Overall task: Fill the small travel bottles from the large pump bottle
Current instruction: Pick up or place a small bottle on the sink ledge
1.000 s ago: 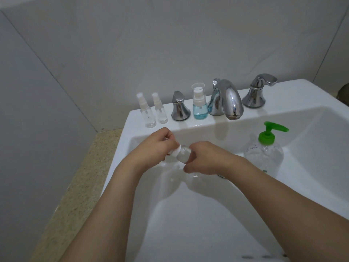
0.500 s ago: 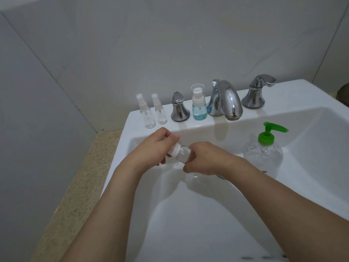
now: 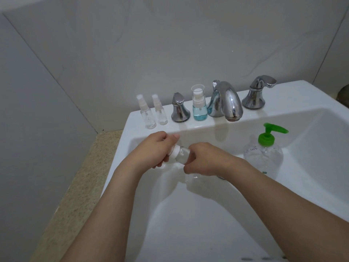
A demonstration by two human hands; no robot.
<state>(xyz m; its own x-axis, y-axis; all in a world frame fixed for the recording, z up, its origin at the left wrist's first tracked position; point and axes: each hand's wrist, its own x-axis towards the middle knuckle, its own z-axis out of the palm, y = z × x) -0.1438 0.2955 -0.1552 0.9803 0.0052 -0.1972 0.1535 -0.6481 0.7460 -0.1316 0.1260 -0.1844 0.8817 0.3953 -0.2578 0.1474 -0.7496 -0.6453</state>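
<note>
Two hands meet over the sink basin (image 3: 188,214), and between them sits a small clear travel bottle (image 3: 184,155), tipped on its side with its neck pointing to the person's left. The right hand (image 3: 204,160) has its fingers curled round the clear body, a closed grip on the barrel, while the left hand (image 3: 154,149) pinches the white cap (image 3: 174,151) between thumb and fingertips, so both grips are closed on the same little bottle. I judge this a twist at the cap, though whether it goes on or off cannot be told. It looks light, thin plastic, smooth and slippery (worse if any gel is on it), and probably soft enough to squeeze, so hold it mid-barrel, firm but not crushing, and let the cap take the turning force. Down in the basin at right stands the large pump bottle (image 3: 263,157), clear with a green pump, upright and well apart from the hands; it is bulkier, best steadied at the shoulder while the pump head is pressed. Along the sink's back ledge stand two small spray bottles (image 3: 154,113), a blue-tinted bottle (image 3: 199,108) between the left tap handle (image 3: 179,110) and the chrome spout (image 3: 225,102).
</note>
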